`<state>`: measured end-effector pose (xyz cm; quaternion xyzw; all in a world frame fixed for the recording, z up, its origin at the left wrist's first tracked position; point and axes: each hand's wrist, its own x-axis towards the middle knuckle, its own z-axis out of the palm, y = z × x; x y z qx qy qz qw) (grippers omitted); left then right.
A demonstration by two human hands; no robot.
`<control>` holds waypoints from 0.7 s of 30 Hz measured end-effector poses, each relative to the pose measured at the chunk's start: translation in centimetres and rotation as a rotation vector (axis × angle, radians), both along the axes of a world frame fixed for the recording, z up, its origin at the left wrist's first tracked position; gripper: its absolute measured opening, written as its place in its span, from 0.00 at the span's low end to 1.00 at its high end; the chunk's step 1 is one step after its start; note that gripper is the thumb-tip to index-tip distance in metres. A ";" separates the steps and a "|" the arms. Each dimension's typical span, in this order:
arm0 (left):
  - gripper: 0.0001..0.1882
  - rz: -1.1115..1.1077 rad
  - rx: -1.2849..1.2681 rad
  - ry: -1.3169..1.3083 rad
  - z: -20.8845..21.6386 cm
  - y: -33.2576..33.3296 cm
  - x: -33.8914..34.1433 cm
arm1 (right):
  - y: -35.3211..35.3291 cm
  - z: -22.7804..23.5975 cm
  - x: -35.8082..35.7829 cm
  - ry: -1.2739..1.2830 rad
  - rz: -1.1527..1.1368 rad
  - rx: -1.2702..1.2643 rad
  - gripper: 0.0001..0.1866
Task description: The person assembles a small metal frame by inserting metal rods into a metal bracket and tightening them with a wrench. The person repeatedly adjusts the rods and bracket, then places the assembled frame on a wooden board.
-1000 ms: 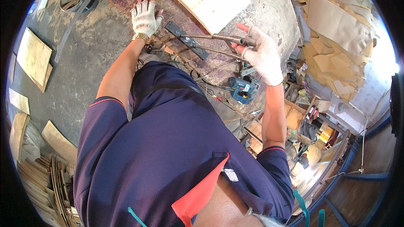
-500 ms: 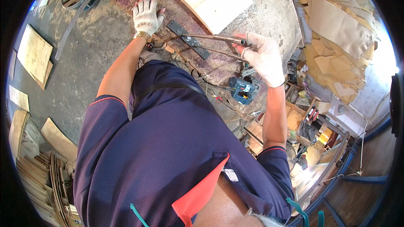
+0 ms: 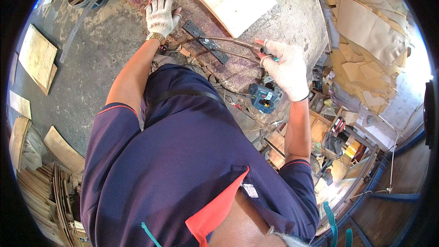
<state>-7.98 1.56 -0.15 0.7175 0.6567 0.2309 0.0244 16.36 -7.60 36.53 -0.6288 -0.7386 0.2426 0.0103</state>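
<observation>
Across the worn, purple-stained worktop point(image 3: 295, 23), I am resting my left hand point(image 3: 160, 17) flat, fingers spread, holding nothing. With my right hand point(image 3: 286, 66), half-closed, I am holding the ends of two slim, smooth metal rods point(image 3: 231, 40), which are running to a dark, flat, drilled plate point(image 3: 211, 46) lying between my hands. I am probably bracing and gripping at this step; the next move likely calls for controlling both rods together. Just beyond, a pale, flat wooden panel point(image 3: 231, 0) is lying; nearer me, a boxy blue power tool point(image 3: 264, 98) is sitting.
</observation>
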 end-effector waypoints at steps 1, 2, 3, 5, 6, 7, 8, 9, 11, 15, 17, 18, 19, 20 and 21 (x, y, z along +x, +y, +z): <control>0.36 -0.001 0.000 0.003 0.1 0.0 0.0 | 0.0 0.1 -0.2 -0.002 -0.009 -0.001 0.19; 0.36 -0.003 0.000 0.007 0.2 0.0 0.0 | 0.0 0.1 -0.2 -0.004 -0.019 -0.001 0.19; 0.37 -0.004 0.000 0.010 0.2 0.0 0.0 | 0.1 0.0 -0.1 -0.002 -0.023 -0.016 0.20; 0.37 0.000 0.022 0.001 0.0 0.0 0.0 | 0.2 -0.3 0.1 0.002 -0.029 -0.037 0.22; 0.37 0.002 0.032 -0.003 -0.1 0.0 0.0 | 0.1 -0.4 0.2 0.020 -0.070 -0.043 0.22; 0.37 0.001 0.026 0.000 0.0 0.0 0.0 | 0.0 -0.5 0.2 0.038 -0.111 -0.049 0.22; 0.37 0.000 0.019 0.003 0.1 0.0 0.0 | -0.2 -0.7 0.4 0.056 -0.151 -0.056 0.22; 0.37 -0.002 0.012 0.006 0.2 -0.1 0.0 | -0.3 -1.1 0.7 0.078 -0.135 -0.024 0.22; 0.37 -0.006 0.019 -0.006 0.0 0.1 0.0 | -0.7 -1.9 1.3 0.119 -0.110 0.041 0.21; 0.38 0.004 -0.010 0.060 0.4 0.0 0.0 | -0.4 -1.1 0.9 0.061 -0.079 0.003 0.22; 0.38 -0.001 0.011 0.030 0.1 0.1 -0.1 | -0.2 -0.3 0.2 -0.004 -0.062 -0.046 0.24; 0.38 -0.003 0.021 0.015 -0.1 0.1 -0.2 | -0.1 -0.2 0.2 -0.011 -0.050 -0.049 0.24; 0.38 -0.004 0.017 0.023 0.0 0.1 -0.1 | -0.1 -0.2 0.2 -0.019 -0.041 -0.051 0.24; 0.38 -0.004 0.013 0.031 0.0 0.1 -0.1 | 0.0 -0.1 0.2 -0.028 -0.033 -0.054 0.24; 0.38 -0.004 0.010 0.040 0.0 0.1 0.0 | 0.1 0.0 0.2 -0.027 -0.029 -0.054 0.24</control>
